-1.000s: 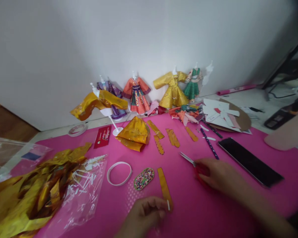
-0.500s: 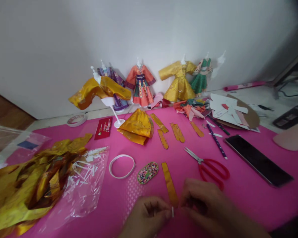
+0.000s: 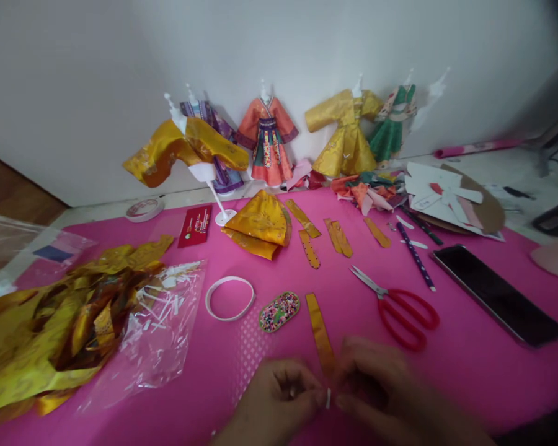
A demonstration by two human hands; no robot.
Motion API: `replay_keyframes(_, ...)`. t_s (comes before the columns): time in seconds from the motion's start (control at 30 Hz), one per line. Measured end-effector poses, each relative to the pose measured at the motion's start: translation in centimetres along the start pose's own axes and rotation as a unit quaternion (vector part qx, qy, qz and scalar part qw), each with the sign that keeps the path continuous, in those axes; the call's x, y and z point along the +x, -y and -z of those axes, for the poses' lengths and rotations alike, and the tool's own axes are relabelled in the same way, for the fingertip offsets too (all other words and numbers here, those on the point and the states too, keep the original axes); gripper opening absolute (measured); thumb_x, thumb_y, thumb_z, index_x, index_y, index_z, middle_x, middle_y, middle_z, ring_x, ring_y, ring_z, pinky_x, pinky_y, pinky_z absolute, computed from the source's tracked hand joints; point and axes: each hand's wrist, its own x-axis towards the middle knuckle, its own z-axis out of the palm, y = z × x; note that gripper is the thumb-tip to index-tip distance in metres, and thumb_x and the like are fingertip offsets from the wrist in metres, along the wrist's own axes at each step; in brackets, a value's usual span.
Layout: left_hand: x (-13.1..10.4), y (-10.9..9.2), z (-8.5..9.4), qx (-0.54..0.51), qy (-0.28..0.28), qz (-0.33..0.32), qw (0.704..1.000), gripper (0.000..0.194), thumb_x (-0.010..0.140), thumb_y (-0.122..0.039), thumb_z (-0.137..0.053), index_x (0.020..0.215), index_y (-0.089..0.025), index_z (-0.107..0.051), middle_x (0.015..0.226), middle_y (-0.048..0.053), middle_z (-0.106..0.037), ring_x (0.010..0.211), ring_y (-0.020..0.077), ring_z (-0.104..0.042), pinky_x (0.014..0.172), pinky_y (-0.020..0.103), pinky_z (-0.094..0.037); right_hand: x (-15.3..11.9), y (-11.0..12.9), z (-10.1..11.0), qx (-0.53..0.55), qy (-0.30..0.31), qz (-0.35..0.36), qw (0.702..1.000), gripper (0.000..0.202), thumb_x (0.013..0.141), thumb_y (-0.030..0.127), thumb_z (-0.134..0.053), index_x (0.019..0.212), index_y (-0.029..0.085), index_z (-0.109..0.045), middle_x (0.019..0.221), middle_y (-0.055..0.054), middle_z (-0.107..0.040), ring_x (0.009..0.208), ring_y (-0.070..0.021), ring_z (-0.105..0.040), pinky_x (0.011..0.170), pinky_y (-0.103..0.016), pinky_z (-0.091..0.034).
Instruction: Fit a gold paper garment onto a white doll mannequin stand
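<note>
A tiny white strip [image 3: 328, 398] pokes out from the fingertips of my left hand [image 3: 283, 393], which is closed in a pinch. Right beside it, my right hand [image 3: 381, 390] has its fingers curled together; whatever they hold is hidden. Between both hands lies the near end of a gold fabric strip [image 3: 320, 331], flat on the pink mat [image 3: 177, 409]. Beyond the left hand are an oval case of coloured pins or beads [image 3: 279, 311] and a white ring [image 3: 230, 298], perhaps a tape roll. Red-handled scissors [image 3: 400, 310] rest half-open past the right hand.
Small dress forms in costumes, one in a coral robe [image 3: 266, 145], stand along the wall. A folded gold skirt [image 3: 260, 226] and several gold pieces [image 3: 338, 237] lie mid-mat. Gold scraps [image 3: 74, 328] fill the left; a phone [image 3: 500, 294] and pencil [image 3: 415, 255] are right.
The camera view has tilted and shifted slightly, so items appear a little higher, those at right also farther right. Both hands stay close together, the white strip still at my left fingertips.
</note>
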Motion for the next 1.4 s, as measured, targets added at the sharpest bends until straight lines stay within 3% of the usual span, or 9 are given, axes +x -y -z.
replay_keyframes(0.27, 0.0, 0.08, -0.11, 0.011, 0.007, -0.004, 1.0, 0.051, 0.058, -0.064, -0.078, 0.054, -0.018, -0.056, 0.052, -0.007, -0.042, 0.05, 0.0076, -0.032, 0.052, 0.024, -0.026, -0.29, -0.3, -0.34, 0.009, -0.004, -0.009, 1.0, 0.012, 0.082, 0.009, -0.061, 0.084, 0.021, -0.063, 0.082, 0.002, -0.063, 0.073, -0.0123, -0.057, 0.064, -0.022, -0.042)
replay_keyframes(0.57, -0.1, 0.14, 0.01, 0.02, 0.0, -0.01, 1.0, 0.045, 0.061, -0.057, -0.078, 0.054, -0.018, -0.058, 0.053, -0.006, -0.044, 0.053, 0.0088, -0.034, 0.054, 0.024, -0.027, 0.14, 0.05, -0.24, 0.005, -0.02, 0.016, 1.0, 0.016, 0.077, 0.005, -0.062, 0.075, 0.02, -0.059, 0.074, 0.003, -0.061, 0.07, -0.0114, -0.056, 0.062, -0.021, -0.041)
replay_keyframes(0.83, -0.08, 0.44, 0.03, 0.018, 0.002, -0.011, 1.0, 0.041, 0.063, -0.053, -0.077, 0.056, -0.018, -0.058, 0.054, -0.006, -0.044, 0.053, 0.0089, -0.034, 0.055, 0.024, -0.029, 0.1, -0.23, -0.35, -0.007, -0.016, 0.019, 1.0, 0.013, 0.08, 0.009, -0.062, 0.075, 0.02, -0.058, 0.073, 0.003, -0.059, 0.066, -0.0113, -0.053, 0.058, -0.022, -0.039)
replay_keyframes(1.07, -0.11, 0.46, 0.1, -0.004, 0.012, -0.019, 1.0, 0.037, 0.064, -0.049, -0.078, 0.058, -0.017, -0.06, 0.056, -0.005, -0.047, 0.055, 0.0094, -0.036, 0.057, 0.024, -0.031, -0.07, 0.03, -0.33, 0.015, -0.007, 0.025, 1.0, 0.015, 0.08, 0.005, -0.06, 0.079, 0.02, -0.06, 0.079, 0.003, -0.062, 0.073, -0.0117, -0.057, 0.065, -0.022, -0.042)
replay_keyframes(1.4, 0.03, 0.68, -0.01, 0.026, 0.005, -0.017, 0.999, 0.027, 0.064, -0.041, -0.07, 0.057, -0.018, -0.058, 0.055, -0.005, -0.047, 0.054, 0.0103, -0.037, 0.055, 0.025, -0.028, -0.01, -0.01, -0.41, 0.002, 0.001, 0.003, 1.0, 0.014, 0.08, 0.008, -0.069, 0.078, 0.019, -0.06, 0.078, 0.003, -0.061, 0.072, -0.0114, -0.056, 0.064, -0.022, -0.041)
